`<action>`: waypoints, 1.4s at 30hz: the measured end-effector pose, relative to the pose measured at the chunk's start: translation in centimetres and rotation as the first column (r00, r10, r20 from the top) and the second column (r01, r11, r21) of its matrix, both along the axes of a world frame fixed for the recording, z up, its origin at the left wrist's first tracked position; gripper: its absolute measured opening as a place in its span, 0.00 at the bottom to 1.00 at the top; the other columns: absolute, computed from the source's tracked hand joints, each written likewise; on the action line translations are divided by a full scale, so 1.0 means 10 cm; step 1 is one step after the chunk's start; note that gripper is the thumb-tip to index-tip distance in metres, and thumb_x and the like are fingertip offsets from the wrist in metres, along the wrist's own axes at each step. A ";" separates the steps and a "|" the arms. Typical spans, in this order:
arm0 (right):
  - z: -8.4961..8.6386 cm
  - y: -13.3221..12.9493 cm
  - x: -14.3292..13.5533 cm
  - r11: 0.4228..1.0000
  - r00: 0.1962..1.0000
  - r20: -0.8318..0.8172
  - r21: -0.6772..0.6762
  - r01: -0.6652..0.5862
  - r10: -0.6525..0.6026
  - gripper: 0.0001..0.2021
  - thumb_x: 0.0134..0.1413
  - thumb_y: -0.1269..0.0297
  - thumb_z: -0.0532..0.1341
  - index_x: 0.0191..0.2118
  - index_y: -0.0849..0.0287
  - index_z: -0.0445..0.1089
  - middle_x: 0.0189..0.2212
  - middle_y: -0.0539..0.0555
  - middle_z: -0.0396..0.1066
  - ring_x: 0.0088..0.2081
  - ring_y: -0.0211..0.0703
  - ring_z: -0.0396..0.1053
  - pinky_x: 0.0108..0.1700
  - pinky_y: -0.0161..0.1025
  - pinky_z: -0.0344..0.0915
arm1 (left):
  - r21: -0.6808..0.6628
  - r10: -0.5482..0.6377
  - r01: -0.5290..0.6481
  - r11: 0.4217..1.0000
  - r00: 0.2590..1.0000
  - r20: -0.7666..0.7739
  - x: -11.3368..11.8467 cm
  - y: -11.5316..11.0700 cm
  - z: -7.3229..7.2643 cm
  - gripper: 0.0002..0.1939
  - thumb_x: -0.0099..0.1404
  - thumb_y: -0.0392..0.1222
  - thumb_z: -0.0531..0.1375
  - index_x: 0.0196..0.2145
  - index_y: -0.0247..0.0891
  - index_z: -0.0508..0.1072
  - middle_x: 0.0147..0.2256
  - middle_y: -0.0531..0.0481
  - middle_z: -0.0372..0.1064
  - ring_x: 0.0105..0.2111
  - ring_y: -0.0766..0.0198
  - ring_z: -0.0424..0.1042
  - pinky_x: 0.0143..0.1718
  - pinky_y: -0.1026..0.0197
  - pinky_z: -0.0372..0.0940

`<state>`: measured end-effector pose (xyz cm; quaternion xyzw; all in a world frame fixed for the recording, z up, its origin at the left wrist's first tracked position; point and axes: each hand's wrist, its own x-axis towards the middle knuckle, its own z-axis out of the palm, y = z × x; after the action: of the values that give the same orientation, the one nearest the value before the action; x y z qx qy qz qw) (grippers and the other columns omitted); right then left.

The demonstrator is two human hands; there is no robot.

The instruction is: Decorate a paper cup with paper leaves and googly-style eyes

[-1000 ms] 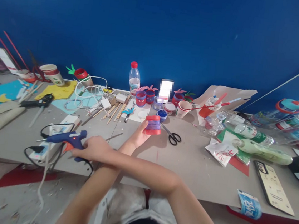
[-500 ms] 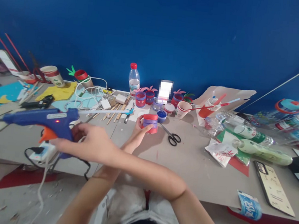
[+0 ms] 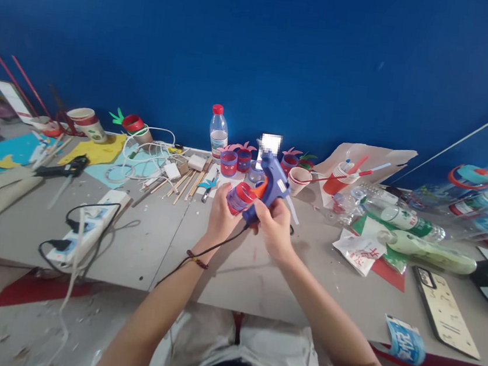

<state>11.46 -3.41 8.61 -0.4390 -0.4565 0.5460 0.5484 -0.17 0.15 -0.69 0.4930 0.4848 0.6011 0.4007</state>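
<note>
My left hand is wrapped round a small red and purple painted cup, tilted above the desk. Gripped by its handle in my right hand is a blue hot glue gun with an orange trigger. The gun stands upright just right of the cup, nozzle end upward, and its black cord hangs down to the left across my left wrist. Behind them are similar painted cups, among them a purple one and a darker one with pink paper leaves. My right hand and the gun mostly hide the scissors.
On the left lie a power strip with plugged-in cords and a black glue gun. A water bottle stands against the blue wall. To the right are a paper cup, plastic bottles and a phone.
The glue gun has swung from the far left to the middle, beside the painted cup, in my right hand. My arms have uncrossed. The cup has tilted and shifted slightly left.
</note>
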 end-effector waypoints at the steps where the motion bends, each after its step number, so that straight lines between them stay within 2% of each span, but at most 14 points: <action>1: -0.10 -0.02 0.07 0.999 0.999 -0.006 -0.001 0.053 -0.053 0.17 0.44 0.51 0.63 0.28 0.57 0.58 0.18 0.44 0.64 0.13 0.29 0.58 0.13 0.29 0.55 | 0.087 0.062 -0.053 0.995 0.993 -0.102 0.01 0.01 -0.02 0.31 0.49 0.42 0.70 0.49 0.42 0.63 0.59 0.38 0.56 0.64 0.45 0.50 0.61 0.46 0.55; 3: -0.31 -0.05 0.20 0.991 0.991 -0.017 0.001 0.132 -0.132 0.18 0.43 0.50 0.64 0.28 0.57 0.58 0.18 0.44 0.64 0.13 0.29 0.58 0.13 0.29 0.55 | 0.303 0.217 -0.115 0.946 0.919 -0.328 0.03 0.05 -0.08 0.30 0.49 0.41 0.70 0.47 0.40 0.63 0.56 0.36 0.61 0.61 0.45 0.58 0.60 0.43 0.56; 5: -0.50 -0.09 0.29 0.979 0.978 -0.046 -0.016 0.204 -0.204 0.20 0.43 0.48 0.65 0.28 0.57 0.58 0.18 0.44 0.65 0.14 0.30 0.58 0.12 0.29 0.55 | 0.468 0.338 -0.092 0.879 0.812 -0.475 0.05 0.09 -0.14 0.29 0.51 0.41 0.70 0.47 0.39 0.62 0.53 0.36 0.63 0.57 0.46 0.64 0.57 0.41 0.61; 8: -0.68 -0.14 0.42 0.948 0.945 -0.088 -0.077 0.310 -0.316 0.22 0.39 0.46 0.67 0.28 0.57 0.59 0.17 0.44 0.65 0.14 0.31 0.59 0.12 0.30 0.55 | 0.619 0.462 -0.035 0.785 0.698 -0.547 0.05 0.12 -0.20 0.32 0.53 0.44 0.69 0.51 0.38 0.59 0.52 0.35 0.64 0.55 0.48 0.67 0.54 0.43 0.65; 11: -0.71 -0.18 0.55 0.909 0.904 -0.103 -0.104 0.404 -0.414 0.24 0.37 0.44 0.68 0.27 0.57 0.59 0.16 0.44 0.64 0.13 0.31 0.58 0.12 0.30 0.55 | 0.671 0.507 0.012 0.741 0.645 -0.571 0.05 0.11 -0.18 0.34 0.54 0.45 0.68 0.53 0.38 0.57 0.52 0.35 0.63 0.55 0.49 0.66 0.53 0.44 0.66; 13: -0.69 -0.20 0.64 0.887 0.881 -0.108 -0.089 0.453 -0.461 0.24 0.36 0.44 0.68 0.27 0.57 0.59 0.17 0.44 0.64 0.13 0.30 0.58 0.12 0.30 0.55 | 0.673 0.499 0.036 0.738 0.642 -0.582 0.05 0.09 -0.13 0.35 0.54 0.45 0.68 0.54 0.38 0.56 0.53 0.34 0.61 0.57 0.49 0.64 0.53 0.44 0.66; 16: -0.66 -0.21 0.78 0.858 0.851 -0.114 -0.063 0.509 -0.513 0.24 0.36 0.45 0.69 0.26 0.57 0.58 0.17 0.43 0.64 0.13 0.29 0.56 0.12 0.30 0.54 | 0.640 0.456 0.002 0.768 0.700 -0.550 0.06 0.04 0.00 0.35 0.53 0.46 0.69 0.53 0.38 0.57 0.55 0.34 0.59 0.58 0.49 0.62 0.54 0.44 0.65; 20: -0.67 -0.17 0.97 0.813 0.802 -0.135 -0.054 0.580 -0.582 0.24 0.36 0.47 0.70 0.27 0.57 0.59 0.17 0.43 0.65 0.13 0.30 0.58 0.12 0.29 0.53 | 0.461 0.346 -0.116 0.880 0.820 -0.455 0.05 -0.05 0.25 0.34 0.49 0.45 0.71 0.50 0.40 0.60 0.52 0.40 0.60 0.55 0.51 0.64 0.52 0.47 0.65; 24: -0.83 -0.10 1.15 0.821 0.809 -0.142 -0.054 0.568 -0.570 0.21 0.40 0.49 0.69 0.30 0.58 0.61 0.19 0.45 0.68 0.14 0.31 0.60 0.12 0.29 0.54 | 0.243 0.152 -0.048 0.969 0.891 -0.428 0.02 -0.08 0.38 0.30 0.49 0.43 0.70 0.47 0.40 0.64 0.46 0.45 0.66 0.44 0.57 0.70 0.44 0.52 0.68; 26: -0.95 -0.07 1.18 0.844 0.834 -0.130 -0.044 0.535 -0.536 0.20 0.43 0.51 0.69 0.30 0.58 0.61 0.20 0.45 0.69 0.15 0.32 0.61 0.13 0.29 0.56 | 0.165 0.054 0.014 0.986 0.915 -0.399 0.02 -0.05 0.34 0.28 0.49 0.43 0.70 0.47 0.40 0.65 0.45 0.46 0.67 0.42 0.58 0.71 0.42 0.53 0.69; 29: -1.08 -0.08 1.17 0.865 0.862 -0.077 -0.016 0.501 -0.501 0.18 0.45 0.52 0.68 0.31 0.58 0.62 0.21 0.45 0.69 0.16 0.31 0.61 0.15 0.29 0.57 | 0.137 -0.012 0.065 0.988 0.934 -0.358 0.04 0.01 0.18 0.28 0.48 0.44 0.70 0.46 0.40 0.66 0.44 0.45 0.67 0.43 0.57 0.71 0.43 0.52 0.69; 35: -1.15 -0.10 1.14 0.881 0.882 -0.012 -0.060 0.469 -0.471 0.18 0.43 0.52 0.69 0.32 0.59 0.66 0.20 0.45 0.67 0.18 0.31 0.60 0.16 0.30 0.57 | 0.090 -0.112 0.142 0.986 0.955 -0.274 0.08 0.00 -0.18 0.36 0.50 0.47 0.69 0.53 0.41 0.60 0.51 0.40 0.63 0.43 0.58 0.72 0.42 0.53 0.70; 39: -1.14 -0.09 1.13 0.899 0.899 -0.067 -0.102 0.426 -0.434 0.17 0.42 0.53 0.69 0.33 0.58 0.67 0.22 0.47 0.68 0.21 0.34 0.64 0.20 0.31 0.61 | 0.261 0.010 0.129 0.957 0.882 -0.471 0.08 -0.06 -0.20 0.38 0.50 0.48 0.70 0.55 0.41 0.58 0.50 0.40 0.65 0.48 0.53 0.70 0.47 0.48 0.69; 42: -1.13 -0.11 1.12 0.933 0.931 -0.101 -0.124 0.339 -0.351 0.17 0.43 0.53 0.68 0.34 0.58 0.66 0.23 0.48 0.70 0.22 0.36 0.65 0.21 0.32 0.62 | 0.498 0.164 0.210 0.842 0.778 -0.607 0.07 -0.08 -0.18 0.32 0.54 0.45 0.68 0.53 0.40 0.60 0.48 0.40 0.66 0.50 0.52 0.69 0.49 0.47 0.68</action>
<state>22.70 -4.49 -2.68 -0.5065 -0.3087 0.4900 0.6389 0.57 -0.63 -2.46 0.7627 0.3944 0.5079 0.0682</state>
